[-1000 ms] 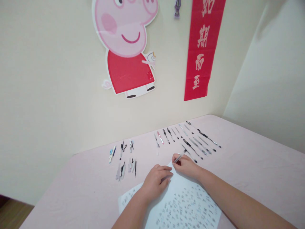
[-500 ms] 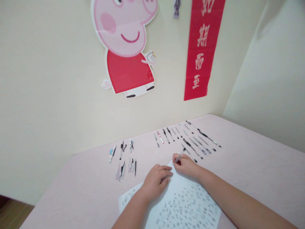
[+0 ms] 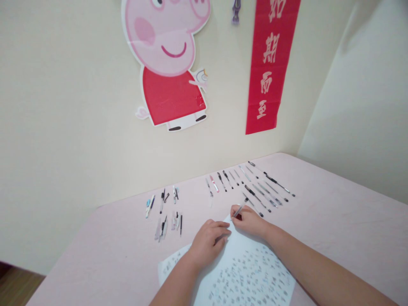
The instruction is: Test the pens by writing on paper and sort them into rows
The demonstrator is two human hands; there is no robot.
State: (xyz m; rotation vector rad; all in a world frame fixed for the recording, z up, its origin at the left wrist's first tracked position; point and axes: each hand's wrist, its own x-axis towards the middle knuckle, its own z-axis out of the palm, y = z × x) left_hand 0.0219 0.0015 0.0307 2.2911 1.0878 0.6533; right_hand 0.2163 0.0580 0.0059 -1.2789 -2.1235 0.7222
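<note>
A white sheet of paper (image 3: 245, 276) covered in small handwritten marks lies on the pink table (image 3: 334, 225) in front of me. My right hand (image 3: 250, 222) is closed around a pen (image 3: 238, 211) whose tip touches the sheet's far top edge. My left hand (image 3: 208, 242) rests on the paper beside it, fingers curled and pressing the sheet down, with something dark and thin just under the fingertips that I cannot make out.
A row of several pens (image 3: 255, 185) lies beyond my right hand toward the wall. Another group of pens and pen parts (image 3: 164, 208) lies to the left. A cartoon pig cutout (image 3: 168, 63) and a red banner (image 3: 269, 63) hang on the wall.
My right hand with the pen has shifted very slightly on the top of the paper. My left hand has stayed in place.
</note>
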